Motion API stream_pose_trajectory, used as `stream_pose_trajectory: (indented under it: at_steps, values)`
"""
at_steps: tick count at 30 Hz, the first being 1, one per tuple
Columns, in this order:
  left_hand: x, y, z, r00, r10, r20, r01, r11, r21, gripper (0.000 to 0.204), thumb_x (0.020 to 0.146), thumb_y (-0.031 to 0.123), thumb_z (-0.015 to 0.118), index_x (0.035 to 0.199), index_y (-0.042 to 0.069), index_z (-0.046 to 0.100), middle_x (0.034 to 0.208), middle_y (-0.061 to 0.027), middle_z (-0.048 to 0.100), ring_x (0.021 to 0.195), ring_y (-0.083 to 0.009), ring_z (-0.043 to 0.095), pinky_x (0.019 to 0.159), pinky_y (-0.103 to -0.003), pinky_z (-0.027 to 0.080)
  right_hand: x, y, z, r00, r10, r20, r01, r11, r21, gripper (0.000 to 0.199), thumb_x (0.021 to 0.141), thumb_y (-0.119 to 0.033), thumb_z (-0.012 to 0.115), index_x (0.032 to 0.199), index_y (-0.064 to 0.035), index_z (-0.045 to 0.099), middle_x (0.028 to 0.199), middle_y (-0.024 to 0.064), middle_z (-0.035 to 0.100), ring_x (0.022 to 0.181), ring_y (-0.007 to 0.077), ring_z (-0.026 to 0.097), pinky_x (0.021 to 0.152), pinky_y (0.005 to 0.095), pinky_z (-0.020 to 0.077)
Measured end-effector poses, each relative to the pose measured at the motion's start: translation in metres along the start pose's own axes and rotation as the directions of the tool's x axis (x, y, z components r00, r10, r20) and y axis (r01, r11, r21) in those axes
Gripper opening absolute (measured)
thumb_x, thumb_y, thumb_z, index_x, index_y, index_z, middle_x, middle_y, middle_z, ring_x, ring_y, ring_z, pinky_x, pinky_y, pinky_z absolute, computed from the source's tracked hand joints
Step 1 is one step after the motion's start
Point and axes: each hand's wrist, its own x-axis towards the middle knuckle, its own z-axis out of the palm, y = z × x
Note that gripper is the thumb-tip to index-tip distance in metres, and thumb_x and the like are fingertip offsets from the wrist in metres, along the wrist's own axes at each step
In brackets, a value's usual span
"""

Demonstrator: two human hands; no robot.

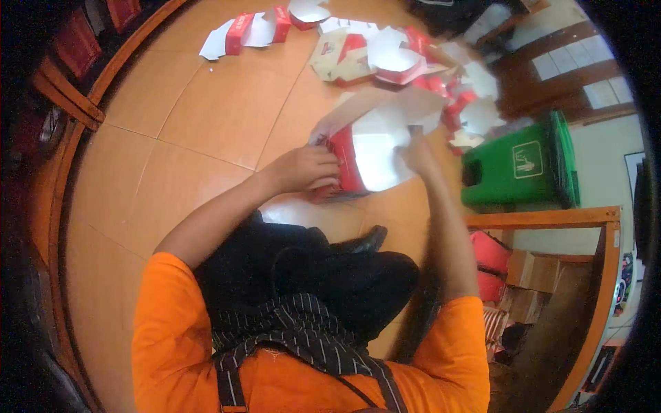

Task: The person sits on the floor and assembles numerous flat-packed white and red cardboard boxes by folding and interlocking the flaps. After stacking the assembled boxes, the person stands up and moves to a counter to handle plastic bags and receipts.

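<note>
A red and white cardboard box (375,155), open at the top with its flaps spread, is held up in front of my crossed legs. My left hand (308,168) grips its red left side, fingers curled over the panel. On the opposite side, my right hand (416,155) pinches the white right flap; motion blurs its fingertips. Inside, the box shows plain white card.
A loose pile of similar red, white and tan boxes (396,58) lies on the tiled floor ahead. Farther left stands a row of folded boxes (239,34). A green bin (513,165) and a wooden-framed shelf (544,219) border my right side.
</note>
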Motion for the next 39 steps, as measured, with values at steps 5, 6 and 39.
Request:
stream_pose_trajectory:
  at_steps: [5,6,39]
  values:
    - [0.002,0.007,-0.002,0.999,0.042,-0.022,-0.043,0.999,-0.025,0.017,0.075,0.018,0.068,0.091,0.011,0.065,0.093,-0.0037,0.063,0.086,-0.0251,0.06,0.073,-0.036,0.053,0.0,0.008,0.006,0.985,0.172,-0.025,-0.173,0.983,-0.067,0.055,0.077,-0.01,0.063,0.127,0.0053,0.044,0.108,0.0289,0.063,0.1,0.0434,0.062,0.088,0.047,0.0485]
    - [0.004,0.009,-0.003,0.999,0.047,-0.011,-0.047,0.999,-0.019,0.017,0.075,0.017,0.069,0.09,0.011,0.064,0.093,-0.0033,0.062,0.086,-0.0251,0.06,0.072,-0.036,0.053,0.0,0.011,0.01,0.964,0.262,-0.039,-0.263,0.965,0.003,0.052,0.078,-0.01,0.062,0.126,0.0043,0.046,0.106,0.0285,0.064,0.099,0.0432,0.062,0.087,0.0473,0.0489]
    - [-0.004,0.009,0.016,0.994,0.066,-0.082,-0.061,0.996,0.064,0.014,0.076,0.02,0.064,0.088,0.013,0.063,0.093,-0.0026,0.058,0.077,-0.0228,0.057,0.069,-0.035,0.05,-0.104,-0.141,0.011,0.971,-0.208,0.121,0.232,0.941,-0.246,0.021,0.087,-0.025,0.058,0.091,-0.0055,0.066,0.07,0.017,0.064,0.068,0.0361,0.062,0.067,0.0436,0.0474]
